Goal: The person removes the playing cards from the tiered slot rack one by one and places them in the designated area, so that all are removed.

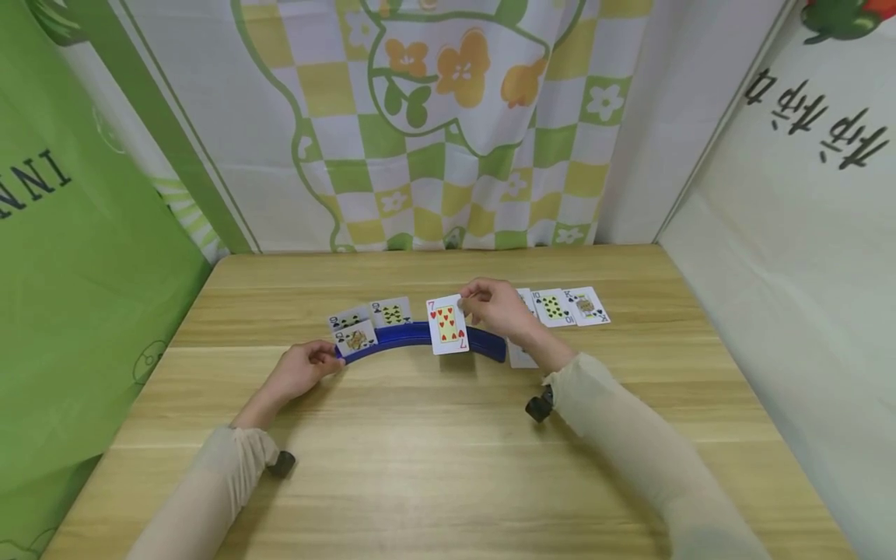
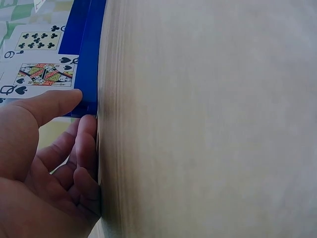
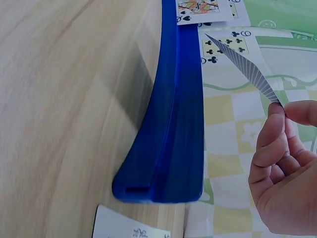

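Resting on the wooden counter (image 1: pixel 420 467), a curved blue card holder (image 1: pixel 402 336) is gripped at its left end by the left hand (image 1: pixel 301 369). The thumb is pressed on top of that end, and the other fingers are curled just beside it. The seven of hearts (image 1: pixel 448 325) is pinched near one edge by the thumb and a finger of the right hand (image 1: pixel 498 309). This card is held up, apart from the holder, and part of the holder's right half is covered by it in the head view. It is bent a little.

In the left part of the holder, the queen of spades (image 1: pixel 355 339) is propped in front. Behind it, the nine of clubs (image 1: pixel 390 313) is set nearer to the holder's middle. One more card with black marks (image 1: pixel 343 320) is partly covered by the queen.

Past the right end of the holder, a black ten (image 1: pixel 552 308) and a black king (image 1: pixel 586 306) are laid face up, side by side. Nearer to that end, another card (image 1: pixel 525 295) is partly hidden by the right hand, and a white card (image 1: pixel 519 356) is partly hidden by the right arm. Behind the holder, a checked cloth (image 1: pixel 448 155) is hung.
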{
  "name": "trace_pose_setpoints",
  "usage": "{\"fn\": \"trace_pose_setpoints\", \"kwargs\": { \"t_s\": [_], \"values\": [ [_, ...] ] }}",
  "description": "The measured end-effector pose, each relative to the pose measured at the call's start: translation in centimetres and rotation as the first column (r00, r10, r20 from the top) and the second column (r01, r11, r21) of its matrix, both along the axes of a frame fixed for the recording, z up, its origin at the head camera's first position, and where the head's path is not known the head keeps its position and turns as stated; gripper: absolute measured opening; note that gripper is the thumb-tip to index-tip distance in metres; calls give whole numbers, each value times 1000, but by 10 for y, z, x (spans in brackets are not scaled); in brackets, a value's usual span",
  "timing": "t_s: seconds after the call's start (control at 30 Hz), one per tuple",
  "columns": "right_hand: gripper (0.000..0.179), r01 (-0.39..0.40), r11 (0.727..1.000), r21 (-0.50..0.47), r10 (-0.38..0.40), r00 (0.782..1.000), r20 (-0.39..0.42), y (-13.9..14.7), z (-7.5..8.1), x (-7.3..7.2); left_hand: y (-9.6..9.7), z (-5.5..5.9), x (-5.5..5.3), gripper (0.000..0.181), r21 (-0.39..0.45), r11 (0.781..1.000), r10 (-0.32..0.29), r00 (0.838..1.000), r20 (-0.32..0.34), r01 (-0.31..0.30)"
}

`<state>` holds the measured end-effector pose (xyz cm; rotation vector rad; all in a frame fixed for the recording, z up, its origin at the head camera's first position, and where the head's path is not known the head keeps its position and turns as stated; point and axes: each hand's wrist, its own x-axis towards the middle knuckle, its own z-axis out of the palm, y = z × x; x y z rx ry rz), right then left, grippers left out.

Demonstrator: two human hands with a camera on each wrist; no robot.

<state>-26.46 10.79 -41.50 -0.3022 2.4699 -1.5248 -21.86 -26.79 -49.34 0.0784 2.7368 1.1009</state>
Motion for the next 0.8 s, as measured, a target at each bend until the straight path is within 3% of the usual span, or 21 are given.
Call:
{"fn": "trace_pose_setpoints", "kwargs": {
  "t_s": [0.57, 0.8],
  "values": [
    [21, 21, 1000, -21, -20, 999, 43, 26, 4, 2, 1, 1, 0, 42, -2, 1000, 3, 1000, 3, -3],
    [22, 66, 998, -19, -64, 996, 60, 38, 7, 4, 1, 1, 0, 42, -4, 1000, 5, 1000, 8, -5]
  ]
}}
